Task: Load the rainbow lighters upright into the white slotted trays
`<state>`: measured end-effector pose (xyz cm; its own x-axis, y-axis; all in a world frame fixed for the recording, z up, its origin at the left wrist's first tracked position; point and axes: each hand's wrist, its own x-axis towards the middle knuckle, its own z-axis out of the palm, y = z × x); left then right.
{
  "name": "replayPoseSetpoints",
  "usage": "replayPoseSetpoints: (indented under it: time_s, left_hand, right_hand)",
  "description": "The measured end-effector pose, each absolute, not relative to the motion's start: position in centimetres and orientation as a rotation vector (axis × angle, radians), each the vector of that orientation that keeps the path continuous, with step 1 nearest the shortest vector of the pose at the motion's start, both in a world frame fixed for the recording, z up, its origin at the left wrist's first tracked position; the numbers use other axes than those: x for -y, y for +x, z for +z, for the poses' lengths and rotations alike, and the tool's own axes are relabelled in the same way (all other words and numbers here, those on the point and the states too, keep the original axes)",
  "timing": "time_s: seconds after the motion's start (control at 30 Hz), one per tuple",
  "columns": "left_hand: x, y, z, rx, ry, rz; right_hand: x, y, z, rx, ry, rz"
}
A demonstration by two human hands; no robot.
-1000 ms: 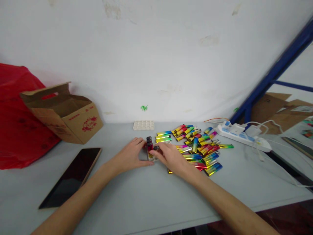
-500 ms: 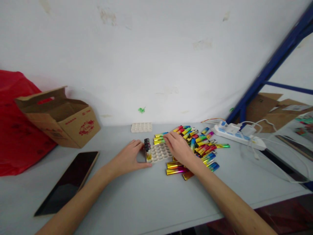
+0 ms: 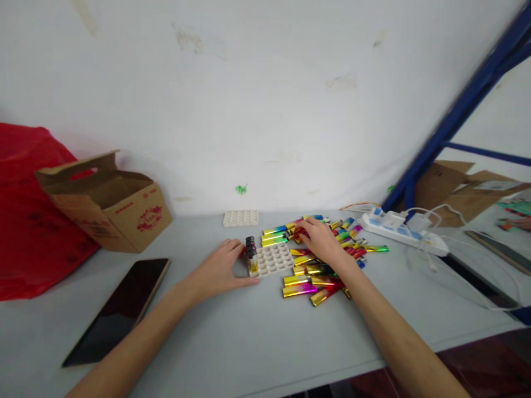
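A white tray with rows of holes (image 3: 274, 258) lies on the grey table. Several lighters with black tops (image 3: 251, 251) stand upright in its left column. My left hand (image 3: 224, 265) rests at the tray's left edge, thumb and fingers spread apart around that corner. To the right of the tray is a loose pile of shiny multicoloured lighters (image 3: 298, 289). Over the upper left of this pile is my right hand (image 3: 321, 239), its fingers bent down at the lighters; whether they grip one is hidden.
A second white tray (image 3: 240, 218) lies by the wall. At left are a black tablet (image 3: 118, 309), an open cardboard box (image 3: 136, 221) and a red bag (image 3: 37, 210). A white power strip (image 3: 404, 232) with cables lies at right, near a blue frame (image 3: 456, 110).
My right hand has moved right, from above the tray onto the lighter pile, uncovering the tray's right side. My left hand stays at the tray's left edge.
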<state>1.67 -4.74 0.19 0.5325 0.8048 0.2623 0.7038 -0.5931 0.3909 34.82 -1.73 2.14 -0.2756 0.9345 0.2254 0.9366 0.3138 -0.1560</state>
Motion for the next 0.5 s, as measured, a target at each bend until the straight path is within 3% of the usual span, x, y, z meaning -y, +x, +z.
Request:
replayPoseSetpoints:
  time_s: [0.5]
  left_hand:
    - [4.89, 1.73, 0.57, -1.294, 2.539, 0.580]
  right_hand:
    - [2.46, 34.27, 1.85, 2.276, -1.517, -0.032]
